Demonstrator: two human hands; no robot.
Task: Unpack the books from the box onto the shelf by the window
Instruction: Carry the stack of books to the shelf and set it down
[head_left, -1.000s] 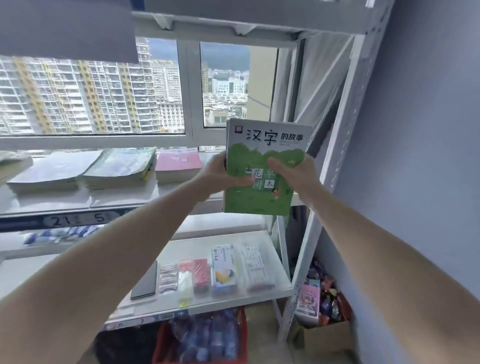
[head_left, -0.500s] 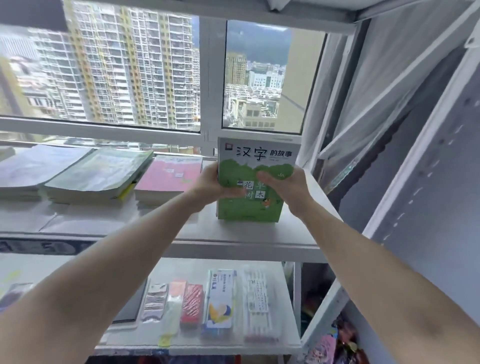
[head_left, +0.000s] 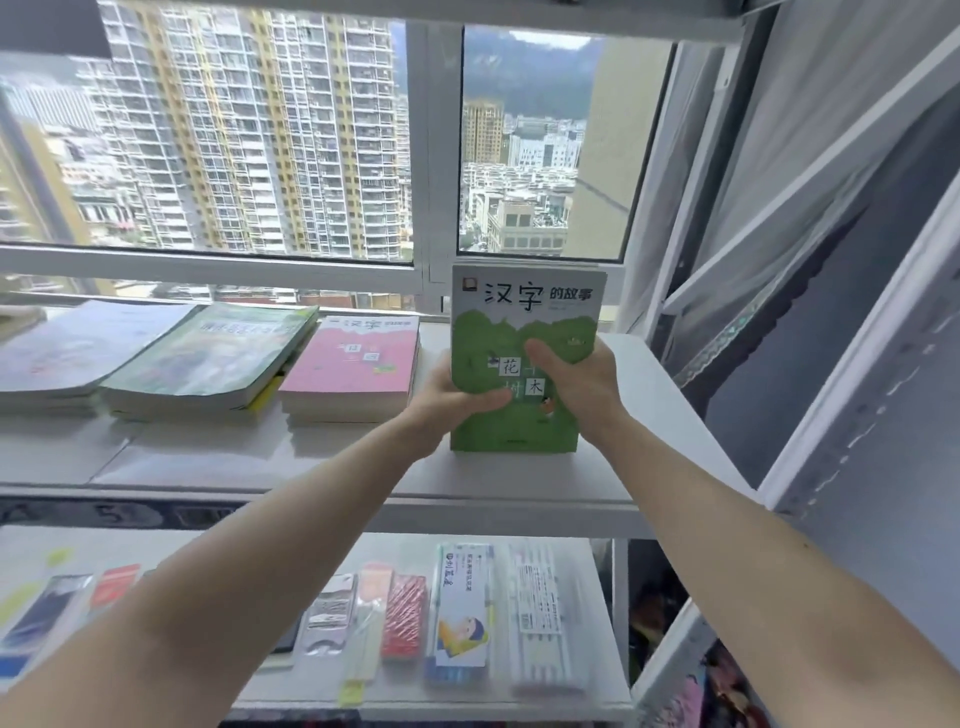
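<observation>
Lowered from mid-air in front of the rack a second ago, the green paperback with black Chinese title characters now stands upright with its bottom edge on the white upper shelf board by the window, and the view has closed in on that shelf.

Head view: both hands grip the green paperback. The left hand wraps its left edge with the thumb across the lower cover; the right hand clamps the right edge, thumb pressed on the cover's middle. The book sits at about 1 o'clock from the frame's centre, cover facing the camera, its top against the window frame behind.

At 9 o'clock from it, just beside the left hand, lies the stack of pink-covered paperbacks, flat. Further towards 9 o'clock lie the stack of green-covered softback volumes and the pale lilac flat stack. At 6 o'clock, the lower white shelf carries packets of stationery.

Judged from this, the task is well along: three stacks are already shelved and a fourth position is being started. What remains seems to be laying this book down or releasing it; the box is not in view, so how many books are left cannot be told.
</observation>
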